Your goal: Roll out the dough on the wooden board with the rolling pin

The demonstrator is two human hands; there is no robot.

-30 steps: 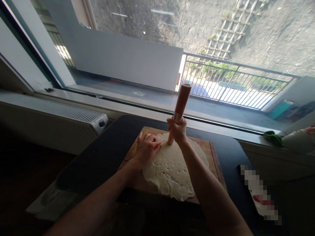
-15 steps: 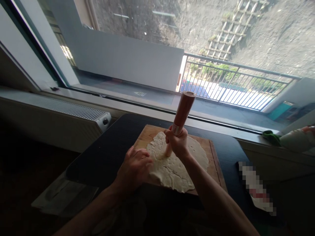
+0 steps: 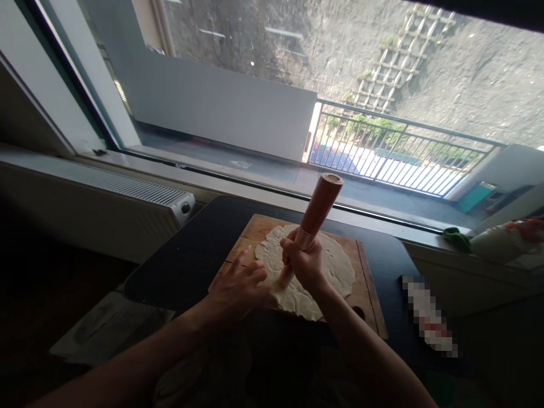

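Observation:
A wooden rolling pin [image 3: 319, 207] stands tilted on end, its top leaning away to the right. My right hand [image 3: 302, 262] is wrapped around it below the middle, over a paper label. The pin's lower end meets a flat, wrinkled sheet of dough [image 3: 335, 258] near its left front part. This dough lies on a wooden cutting board [image 3: 240, 241]. My left hand [image 3: 244, 280] rests at the dough's left front edge, fingers apart and partly bent, holding nothing I can see. My forearm hides some of the board's front.
The board is on a black table [image 3: 178, 260] below a large window. A white radiator [image 3: 127, 204] stands at left. Toward the right, a blurred-out object [image 3: 429, 317] lies on the table, and a pale container [image 3: 495, 243] sits by the sill with a green cloth-like thing [image 3: 457, 239].
The pin's lower end has shifted toward the dough's near left edge. My left hand's fingers are more spread. The dough sits farther from the board's front, where a hole now shows.

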